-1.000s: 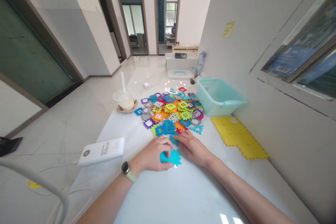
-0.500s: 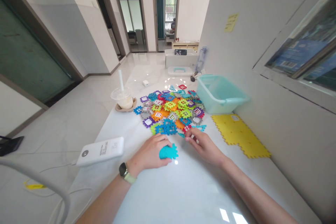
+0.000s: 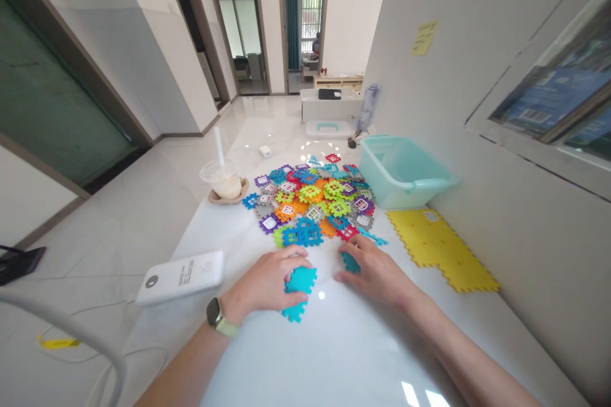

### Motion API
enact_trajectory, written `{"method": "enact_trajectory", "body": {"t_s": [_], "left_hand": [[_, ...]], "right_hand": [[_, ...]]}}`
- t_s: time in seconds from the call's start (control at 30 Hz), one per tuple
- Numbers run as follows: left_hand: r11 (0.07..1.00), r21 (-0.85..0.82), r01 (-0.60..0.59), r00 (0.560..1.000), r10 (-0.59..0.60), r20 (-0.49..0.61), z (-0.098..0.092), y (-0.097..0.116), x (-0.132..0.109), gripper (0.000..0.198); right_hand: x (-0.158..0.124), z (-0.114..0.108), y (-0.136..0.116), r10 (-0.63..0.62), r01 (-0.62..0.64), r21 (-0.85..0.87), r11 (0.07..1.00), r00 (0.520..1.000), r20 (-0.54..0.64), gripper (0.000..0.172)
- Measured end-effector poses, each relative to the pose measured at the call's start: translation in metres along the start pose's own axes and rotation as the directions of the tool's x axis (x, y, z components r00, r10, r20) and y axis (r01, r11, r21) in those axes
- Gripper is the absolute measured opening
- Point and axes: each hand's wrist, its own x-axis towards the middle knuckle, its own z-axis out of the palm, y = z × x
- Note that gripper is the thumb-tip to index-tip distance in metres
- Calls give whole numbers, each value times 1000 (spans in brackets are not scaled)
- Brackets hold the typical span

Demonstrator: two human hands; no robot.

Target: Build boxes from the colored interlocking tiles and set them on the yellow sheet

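My left hand [image 3: 274,280] is closed on turquoise interlocking tiles [image 3: 301,281] with notched edges, held low over the white table. A lower corner of turquoise shows beneath the thumb. To the right, my right hand [image 3: 370,267] grips another turquoise tile [image 3: 351,261], partly hidden by the fingers. Just beyond both hands spreads a heap of notched plastic tiles [image 3: 310,194] in blue, purple, orange, lime, grey and red; some have window patterns. Blue window tiles [image 3: 303,233] lie at its near edge, and a red tile [image 3: 348,233] is close to my right fingertips.
A mint plastic bin [image 3: 405,178] stands right of the heap, with joined yellow tiles [image 3: 436,245] before it. On the left are a drink cup [image 3: 222,181] with a straw and a white power bank [image 3: 181,276]. The wall borders the table's right side.
My right hand has taken hold of a turquoise tile from the near edge of the heap and drawn it nearer. The tiles in my left hand have turned and moved slightly left and closer.
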Motion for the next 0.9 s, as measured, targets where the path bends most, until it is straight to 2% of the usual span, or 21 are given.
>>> {"method": "enact_trajectory", "body": {"t_s": [0.13,0.27,0.37,0.5,0.57,0.63,0.73,0.9], "left_hand": [[997,-75,-23,994,31,105,-6,-4,-1,66],[995,-59,-80,983,89,162,-5,-7,0,74],[998,-41,-50,991,55,121,1,-5,1,76],[1000,16,12,1000,-12,20,13,3,2,80],[998,56,35,999,-34,-23,17,7,3,81],[996,81,48,998,-45,-43,20,9,3,82],[997,77,22,1000,-21,-10,18,8,2,89],[995,73,-63,997,59,48,13,1,1,96]], "right_hand": [[0,5,-4,-18,19,-57,998,1000,23,10],[2,6,-7,-52,55,-48,997,996,73,28],[0,2,-8,-77,77,-5,997,996,42,38],[-3,-2,-4,-23,22,-49,999,999,-26,20],[-4,-2,-1,32,-33,-88,996,999,-15,28],[-3,-1,1,43,-43,-100,994,999,7,28],[-2,-2,-1,-7,10,-95,995,1000,29,21],[-2,-9,-6,-88,88,21,996,996,-11,29]]}}
